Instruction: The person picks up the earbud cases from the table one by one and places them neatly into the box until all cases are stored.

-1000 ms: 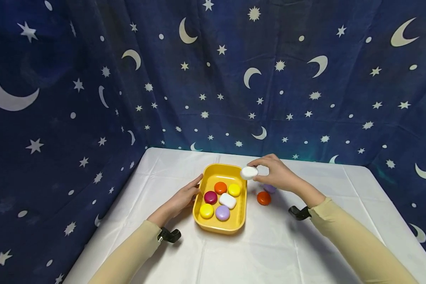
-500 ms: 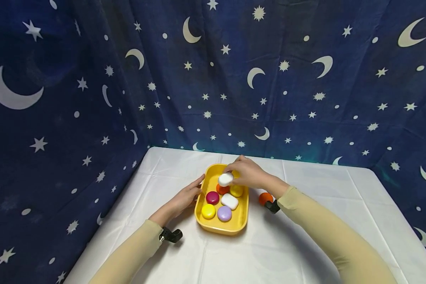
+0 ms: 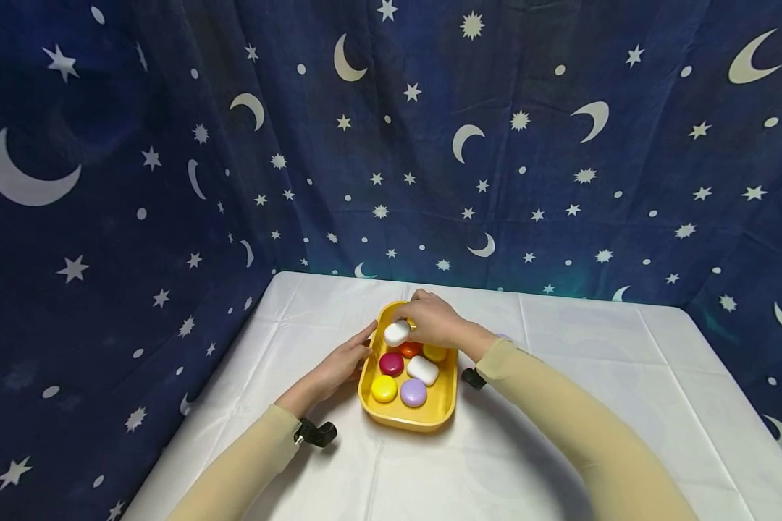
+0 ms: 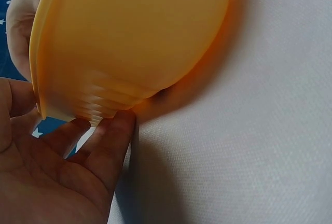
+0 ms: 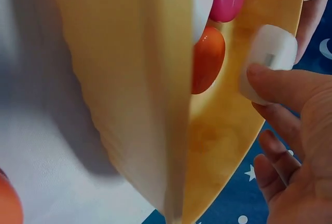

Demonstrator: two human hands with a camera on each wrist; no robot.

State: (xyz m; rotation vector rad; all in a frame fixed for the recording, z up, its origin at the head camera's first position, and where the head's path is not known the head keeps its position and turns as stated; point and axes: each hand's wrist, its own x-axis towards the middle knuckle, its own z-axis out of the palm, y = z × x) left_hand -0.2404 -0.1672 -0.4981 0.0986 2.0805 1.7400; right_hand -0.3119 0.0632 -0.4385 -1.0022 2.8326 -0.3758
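The yellow tray [image 3: 407, 422] holds several glossy rounded pieces: a crimson one [image 3: 391, 364], a white rectangular one [image 3: 423, 370], a lilac one [image 3: 413, 393], a yellow one [image 3: 384, 389], and a partly hidden orange one [image 3: 410, 349]. Above the tray's far left part, my right hand [image 3: 433, 320] pinches a white rounded block [image 3: 397, 333] between thumb and fingers. The right wrist view shows this white block [image 5: 275, 50] inside the tray's rim, apart from the orange piece [image 5: 208, 60]. My left hand [image 3: 335, 367] touches the tray's left side, fingertips against its outer wall [image 4: 129, 32].
A white cloth covers the table [image 3: 560, 405]. An orange piece [image 5: 8, 200] lies outside the tray on the right, and a lilac piece [image 3: 505, 337] shows beyond my right forearm. A dark blue curtain with moons and stars [image 3: 430, 159] stands behind and to the left.
My right hand has carried the white block leftward from beyond the tray's right rim to over its far left part. My left hand stays at the tray's side.
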